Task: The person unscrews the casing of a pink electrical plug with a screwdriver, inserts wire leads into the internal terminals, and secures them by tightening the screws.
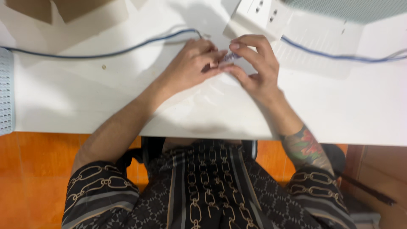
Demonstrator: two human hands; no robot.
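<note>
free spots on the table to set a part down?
Bare patch between the blue cable and the near table edge, beside the left hand. Another right of the right hand, below the second cable. Crowded where both hands meet, under the white socket block.

Looks like a small assembly workshop: white tabletop (85, 101), blue cable (106, 53) (strung across), white socket blocks (263, 15), cardboard boxes (76, 8).

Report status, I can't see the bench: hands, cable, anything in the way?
Left hand and right hand together, pinching the blue cable end. Socket box just behind. Nothing blocking.
</note>
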